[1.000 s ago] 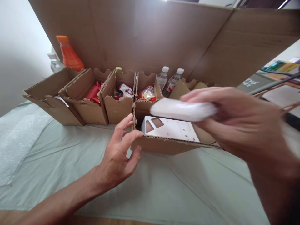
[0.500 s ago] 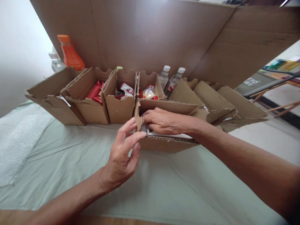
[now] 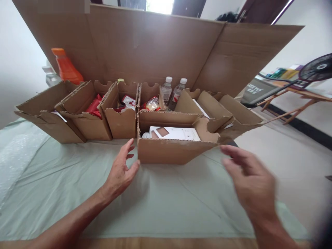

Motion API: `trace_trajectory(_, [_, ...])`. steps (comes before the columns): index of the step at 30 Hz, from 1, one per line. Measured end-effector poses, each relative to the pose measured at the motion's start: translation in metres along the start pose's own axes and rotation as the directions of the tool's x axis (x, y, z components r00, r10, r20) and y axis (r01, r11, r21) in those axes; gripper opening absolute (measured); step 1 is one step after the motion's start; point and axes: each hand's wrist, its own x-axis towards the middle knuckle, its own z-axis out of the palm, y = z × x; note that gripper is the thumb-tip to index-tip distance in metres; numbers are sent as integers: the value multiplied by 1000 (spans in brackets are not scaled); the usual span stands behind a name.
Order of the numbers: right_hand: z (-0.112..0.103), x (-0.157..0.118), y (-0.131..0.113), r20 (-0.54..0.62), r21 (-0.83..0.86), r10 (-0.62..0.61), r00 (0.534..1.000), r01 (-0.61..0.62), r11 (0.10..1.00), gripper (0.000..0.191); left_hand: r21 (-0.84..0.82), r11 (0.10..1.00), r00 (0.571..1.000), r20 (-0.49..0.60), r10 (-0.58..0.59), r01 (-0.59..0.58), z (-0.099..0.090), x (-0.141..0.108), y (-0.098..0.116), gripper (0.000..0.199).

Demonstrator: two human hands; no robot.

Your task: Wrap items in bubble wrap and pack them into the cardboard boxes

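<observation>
A cardboard bin (image 3: 166,152) stands sideways in front of the row of other bins. Inside it lies a white box (image 3: 178,134) with a brown picture on it, beside a clear plastic item (image 3: 146,135) that is mostly hidden. My left hand (image 3: 121,169) is open at the bin's left end, thumb and fingers apart, its fingertips at or very near the cardboard. Off the bin's right end hovers my right hand (image 3: 249,176), slightly blurred, fingers spread from the thumb and nothing between them.
Behind are cardboard bins (image 3: 97,126) with a red packet (image 3: 94,106) and other snack packets. Two water bottles (image 3: 172,93) and an orange bottle (image 3: 66,67) stand by a tall cardboard panel (image 3: 155,52). Bubble wrap (image 3: 20,152) lies left on the green cloth (image 3: 181,200). A fan (image 3: 317,71) is at right.
My right hand has come out of the front bin and moved right, uncovering the white box. My left hand has let go of the bin's notched edge and shifted left. The view has tilted up.
</observation>
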Motion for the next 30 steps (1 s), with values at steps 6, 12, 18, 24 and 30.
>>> trace_trajectory(6, [65,-34,33,256,278,98,962,-171,945,55,-107,993,999,11,-51,52,25,1,1,66])
trace_trajectory(12, [57,-104,-29,297,299,-28,955,-65,952,29,110,970,958,-217,-189,216,-38,-98,15,45])
trace_trajectory(18, [69,-65,-75,290,437,-105,951,-34,899,42,63,991,940,-330,-88,115,-61,-67,53,65])
trace_trajectory(24, [6,-86,-24,56,267,66,996,-79,960,41,66,993,994,-42,101,-99,11,-82,55,78])
trace_trajectory(30, [38,-83,12,217,336,91,972,-162,928,46,52,997,998,0,-59,59,25,-134,30,86])
